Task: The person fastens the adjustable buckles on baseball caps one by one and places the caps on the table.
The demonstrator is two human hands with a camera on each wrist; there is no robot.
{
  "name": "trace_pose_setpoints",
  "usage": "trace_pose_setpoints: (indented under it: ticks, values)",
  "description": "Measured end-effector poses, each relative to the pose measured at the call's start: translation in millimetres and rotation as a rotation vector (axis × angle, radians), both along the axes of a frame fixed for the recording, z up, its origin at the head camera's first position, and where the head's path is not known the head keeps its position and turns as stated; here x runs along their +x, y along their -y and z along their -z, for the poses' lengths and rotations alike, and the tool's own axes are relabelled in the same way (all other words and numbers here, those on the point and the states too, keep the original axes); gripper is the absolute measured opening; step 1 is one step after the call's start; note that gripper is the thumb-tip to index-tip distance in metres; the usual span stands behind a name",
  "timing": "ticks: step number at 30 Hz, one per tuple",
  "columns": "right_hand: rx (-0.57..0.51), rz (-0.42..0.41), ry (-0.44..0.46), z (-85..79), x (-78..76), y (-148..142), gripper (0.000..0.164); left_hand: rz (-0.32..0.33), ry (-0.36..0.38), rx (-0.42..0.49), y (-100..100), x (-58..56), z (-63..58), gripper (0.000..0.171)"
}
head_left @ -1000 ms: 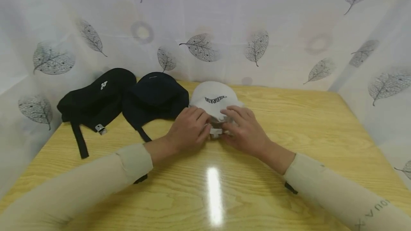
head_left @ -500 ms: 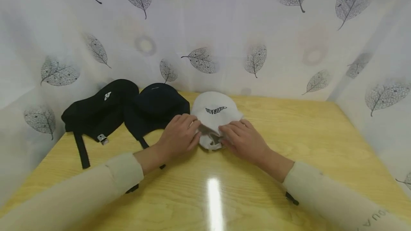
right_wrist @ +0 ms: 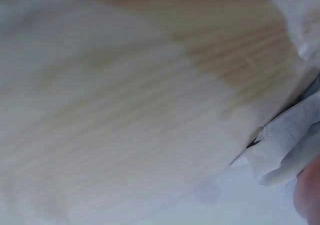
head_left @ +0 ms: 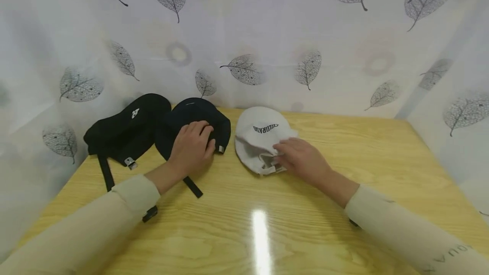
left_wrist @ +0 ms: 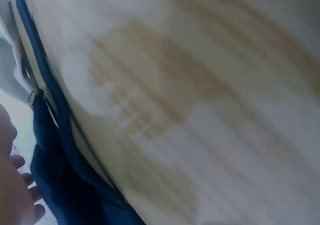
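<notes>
A white cap (head_left: 263,124) with dark COLORADO lettering lies on the table, its opening and back strap facing me. My right hand (head_left: 303,158) is at its right edge, pinching the fabric near the strap between fingers and thumb. In the right wrist view only a blurred fingertip shows beside the white cloth. To the left is a navy cap (head_left: 191,111). My left hand (head_left: 192,145) reaches over the navy cap's near side with fingers loosely bent. The left wrist view shows those fingers spread beside the dark cloth (left_wrist: 65,175).
A black cap (head_left: 126,128) with a white emblem lies at the far left, against the navy one. Its strap (head_left: 106,172) and the navy cap's strap (head_left: 192,186) trail toward me. A leaf-print curtain (head_left: 267,33) hangs behind the wooden table (head_left: 214,232).
My left hand has let go of the white cap and moved left over the navy cap. The white cap's near opening now shows more widely, and my right hand remains at its edge.
</notes>
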State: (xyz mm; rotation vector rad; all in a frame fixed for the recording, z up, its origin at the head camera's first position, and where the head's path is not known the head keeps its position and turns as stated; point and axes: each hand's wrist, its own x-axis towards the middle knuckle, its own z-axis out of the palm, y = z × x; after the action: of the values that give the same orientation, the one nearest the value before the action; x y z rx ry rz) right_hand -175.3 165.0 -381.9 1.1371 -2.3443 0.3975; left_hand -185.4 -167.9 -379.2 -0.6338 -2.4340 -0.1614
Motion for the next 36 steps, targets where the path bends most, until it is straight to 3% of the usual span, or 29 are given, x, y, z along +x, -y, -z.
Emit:
trace_pose_setpoints:
  ticks: [5, 12, 18, 23, 30, 36]
  values:
    - [-0.013, 0.099, 0.053, 2.0, 3.0, -17.0, 0.037, -0.028, -0.020, -0.035, 11.4, -1.5, 1.8, 0.029]
    - [-0.035, 0.256, 0.146, 2.2, 9.8, -46.8, 0.037, -0.049, 0.006, -0.063, 26.3, 2.4, 5.5, 0.033]
    - [-0.040, 0.315, 0.126, -3.5, 7.8, -73.9, 0.035, -0.070, 0.010, -0.063, 37.6, 0.5, 1.7, 0.035]
    - [-0.031, 0.379, 0.177, -6.1, 18.1, -95.9, 0.033, -0.076, 0.023, -0.063, 45.9, 6.1, 0.7, 0.036]
    - [-0.045, 0.494, 0.222, -8.8, 24.4, -129.8, 0.035, -0.088, -0.010, -0.016, 57.6, 3.9, 0.0, 0.037]
    - [0.000, 0.582, 0.218, -13.1, 31.9, -160.8, 0.035, -0.136, 0.023, 0.027, 62.9, 4.0, -3.1, 0.047]
